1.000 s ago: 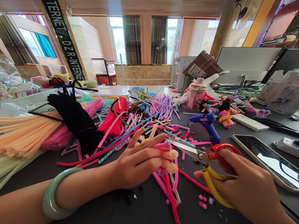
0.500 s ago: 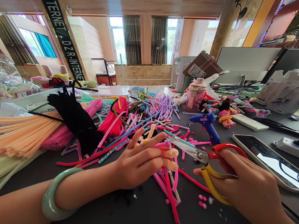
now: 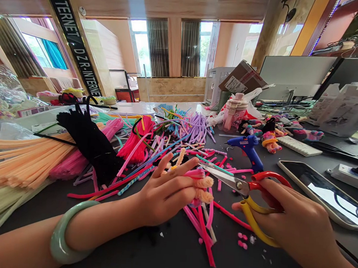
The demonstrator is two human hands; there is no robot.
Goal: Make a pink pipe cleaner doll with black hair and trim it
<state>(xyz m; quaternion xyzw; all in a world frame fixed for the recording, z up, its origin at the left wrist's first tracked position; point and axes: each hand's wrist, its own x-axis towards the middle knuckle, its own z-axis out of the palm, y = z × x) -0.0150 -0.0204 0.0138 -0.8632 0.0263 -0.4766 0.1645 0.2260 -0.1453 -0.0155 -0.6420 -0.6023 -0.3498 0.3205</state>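
My left hand (image 3: 170,192) is closed around a small pipe-cleaner doll (image 3: 205,189), whose two peach coiled ends stick out to the right of my fingers. Most of the doll is hidden behind the hand, though a peach twist also shows above it. In my right hand (image 3: 296,215) are scissors (image 3: 239,185) with one red and one yellow handle. Their blades point left and reach to the fingertips of my left hand, just above the doll. Pink and red pipe cleaners (image 3: 204,233) lie on the table under the doll.
A blue glue gun (image 3: 248,149) and a phone (image 3: 325,193) lie to the right. Bundles of black (image 3: 92,144), peach (image 3: 26,160) and hot-pink pipe cleaners (image 3: 137,141) spread over the left. A pink bottle (image 3: 234,113) stands behind; pink scraps (image 3: 242,240) lie in front.
Almost nothing differs. The scissor handles in my right hand have shifted very slightly; my left hand and the doll stay in place.
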